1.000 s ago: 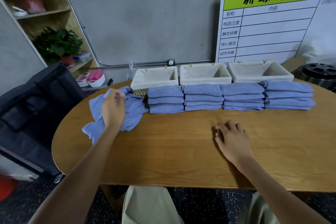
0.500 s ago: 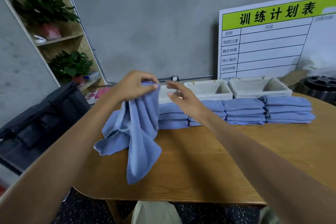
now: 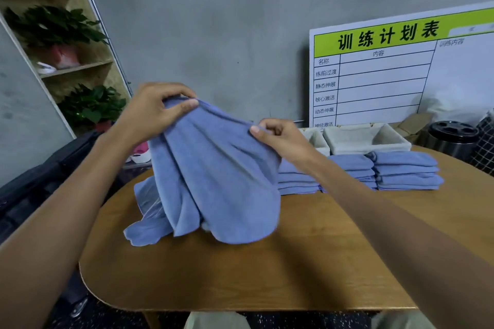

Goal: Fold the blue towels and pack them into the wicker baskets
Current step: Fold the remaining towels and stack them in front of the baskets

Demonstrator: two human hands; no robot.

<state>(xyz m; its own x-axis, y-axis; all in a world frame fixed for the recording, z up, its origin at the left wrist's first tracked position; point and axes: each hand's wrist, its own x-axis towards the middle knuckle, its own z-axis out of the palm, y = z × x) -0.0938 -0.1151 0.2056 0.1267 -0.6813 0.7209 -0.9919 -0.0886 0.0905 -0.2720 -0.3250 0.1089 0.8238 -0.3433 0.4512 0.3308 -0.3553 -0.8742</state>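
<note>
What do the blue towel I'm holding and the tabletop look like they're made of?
Blue towel: soft matte cloth, likely microfibre or terry, since it drapes in loose folds. Tabletop: wood or wood-look laminate with a smooth satin finish; grain lines show.

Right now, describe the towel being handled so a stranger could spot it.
Start at the wooden table. Above its left half, the left hand and right hand pinch one blue towel. Unlike the folded stacks by the baskets, it hangs unfolded.

Two lined baskets [image 3: 366, 139], three folded stacks [image 3: 406, 171], one loose towel [image 3: 213, 173].
</note>
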